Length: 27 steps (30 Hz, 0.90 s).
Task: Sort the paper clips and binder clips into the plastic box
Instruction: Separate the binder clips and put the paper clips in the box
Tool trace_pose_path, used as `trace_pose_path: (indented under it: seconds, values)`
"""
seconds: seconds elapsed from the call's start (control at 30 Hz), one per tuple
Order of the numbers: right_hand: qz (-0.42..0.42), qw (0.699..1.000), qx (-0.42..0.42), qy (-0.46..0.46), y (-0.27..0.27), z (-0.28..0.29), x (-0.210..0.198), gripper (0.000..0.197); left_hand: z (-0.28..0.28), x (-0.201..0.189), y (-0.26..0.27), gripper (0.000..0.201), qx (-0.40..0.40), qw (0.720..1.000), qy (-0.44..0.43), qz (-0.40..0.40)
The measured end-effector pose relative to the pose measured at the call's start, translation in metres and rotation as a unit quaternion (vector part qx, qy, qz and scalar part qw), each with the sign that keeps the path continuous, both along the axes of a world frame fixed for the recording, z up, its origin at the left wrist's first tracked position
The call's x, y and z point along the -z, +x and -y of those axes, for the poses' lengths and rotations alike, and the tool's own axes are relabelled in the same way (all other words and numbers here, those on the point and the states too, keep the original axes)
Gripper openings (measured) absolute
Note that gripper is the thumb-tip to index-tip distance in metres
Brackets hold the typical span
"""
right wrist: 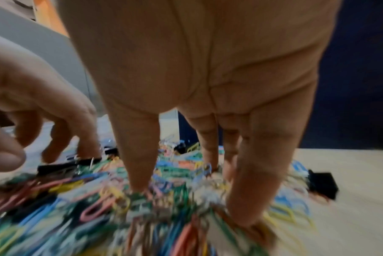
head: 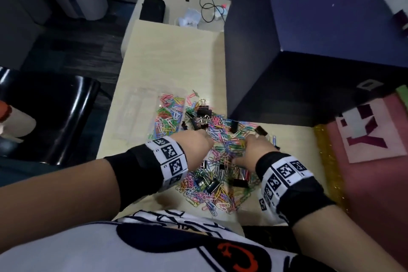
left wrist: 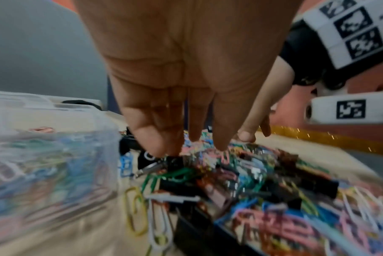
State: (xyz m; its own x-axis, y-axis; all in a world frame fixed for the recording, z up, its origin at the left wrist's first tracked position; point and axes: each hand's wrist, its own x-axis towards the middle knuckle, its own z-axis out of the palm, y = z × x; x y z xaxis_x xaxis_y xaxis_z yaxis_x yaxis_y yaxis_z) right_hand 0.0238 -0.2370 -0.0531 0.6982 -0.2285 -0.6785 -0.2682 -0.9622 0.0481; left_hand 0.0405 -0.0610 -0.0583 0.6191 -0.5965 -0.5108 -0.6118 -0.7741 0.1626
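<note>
Tangles looked the likeliest trouble: both the left hand (head: 196, 142) and right hand (head: 256, 150) pressed straight, spread fingers into the mixed clip pile (head: 220, 161), just right of the plastic box (head: 152, 115), so lifted paper clips could drag binder clips (head: 203, 111) along.

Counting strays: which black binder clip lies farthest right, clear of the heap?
The black binder clip beyond the right hand, at the heap's right edge; the others sit within the heap.

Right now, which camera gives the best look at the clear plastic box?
The head view: it shows the whole plastic box from above, with coloured paper clips in its right part, left of the loose pile. The left wrist view catches only a blurred near wall. In the right wrist view I cannot make it out.
</note>
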Motion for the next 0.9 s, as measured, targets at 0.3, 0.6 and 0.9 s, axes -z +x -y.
trace_pose_path:
  seconds: [0.3, 0.6, 0.9]
  values:
    - [0.133, 0.989, 0.008, 0.068, -0.022, -0.020, 0.022, 0.056, 0.015, 0.010, 0.006, 0.037, -0.022, 0.999, 0.008, 0.022]
    - [0.151, 0.982, -0.026, 0.113, -0.016, -0.003, 0.025, 0.034, 0.029, 0.010, 0.013, 0.052, -0.033, 0.999, -0.012, 0.020]
    - [0.170, 0.979, 0.014, 0.108, 0.003, 0.008, 0.005, 0.015, 0.027, 0.004, 0.016, 0.023, -0.005, 1.000, -0.013, 0.018]
